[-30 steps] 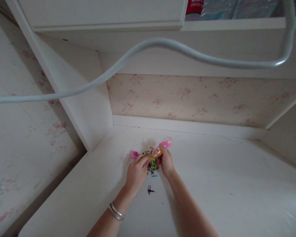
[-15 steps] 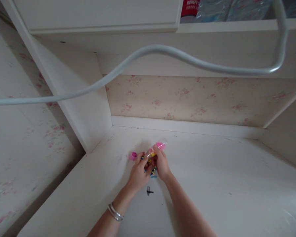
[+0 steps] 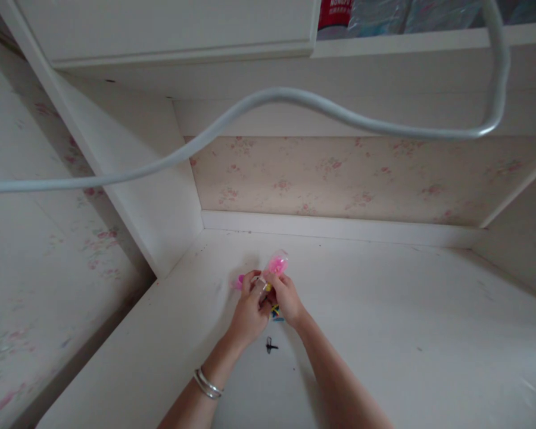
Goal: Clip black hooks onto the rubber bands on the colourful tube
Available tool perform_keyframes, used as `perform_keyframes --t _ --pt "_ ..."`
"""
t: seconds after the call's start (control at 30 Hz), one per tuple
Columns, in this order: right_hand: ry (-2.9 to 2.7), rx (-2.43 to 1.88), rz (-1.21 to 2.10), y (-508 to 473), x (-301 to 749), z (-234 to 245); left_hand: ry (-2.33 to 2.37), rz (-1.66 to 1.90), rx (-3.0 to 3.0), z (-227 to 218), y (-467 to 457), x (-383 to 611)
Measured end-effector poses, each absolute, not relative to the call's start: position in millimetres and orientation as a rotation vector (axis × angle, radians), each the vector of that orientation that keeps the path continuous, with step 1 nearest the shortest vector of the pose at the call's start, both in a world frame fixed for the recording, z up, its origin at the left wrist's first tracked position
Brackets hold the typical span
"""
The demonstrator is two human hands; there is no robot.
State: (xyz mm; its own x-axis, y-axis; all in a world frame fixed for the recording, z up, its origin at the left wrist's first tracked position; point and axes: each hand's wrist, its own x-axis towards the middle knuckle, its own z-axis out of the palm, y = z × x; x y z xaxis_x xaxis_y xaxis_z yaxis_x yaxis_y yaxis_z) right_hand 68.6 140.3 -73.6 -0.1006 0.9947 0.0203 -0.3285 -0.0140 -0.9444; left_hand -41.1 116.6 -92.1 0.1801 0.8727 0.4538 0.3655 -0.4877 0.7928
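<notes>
My right hand (image 3: 287, 298) is closed round a small clear tube (image 3: 276, 265) holding pink and yellow bits, its far end tilted up and away from me. My left hand (image 3: 250, 310), with silver bangles at the wrist, pinches at the near mouth of that tube; what its fingertips hold is too small to see. Under both hands lies a pile of small coloured rubber bands (image 3: 274, 311), mostly hidden. A pink cap (image 3: 239, 282) sits on the white desk (image 3: 384, 333) just left of my left hand.
A small black clip-like object (image 3: 270, 345) lies on the desk near my wrists. A white side panel (image 3: 161, 196) and floral back wall (image 3: 339, 179) close the alcove. A grey cable (image 3: 295, 98) hangs across in front. Shelf above holds packages (image 3: 384, 15).
My hands have drawn together over the pile, hiding most of the bands. The tube has swung more upright and slightly left. The view has shifted a little.
</notes>
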Motion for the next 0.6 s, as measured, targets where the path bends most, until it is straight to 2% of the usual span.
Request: perform_keyframes --t 0.17,0.43,0.6 --pt "-0.823 -0.944 1.412 144.8 81.4 -81.6 1.241 1.227 2.155 -91.0 119.0 -44.9" --pt "-0.822 -1.008 1.354 148.5 91.6 -87.4 1.263 1.336 2.194 -96.4 124.3 -51.6" --pt "-0.969 -1.211 1.057 149.8 93.3 -88.8 1.422 1.292 2.203 -101.1 125.0 -51.7"
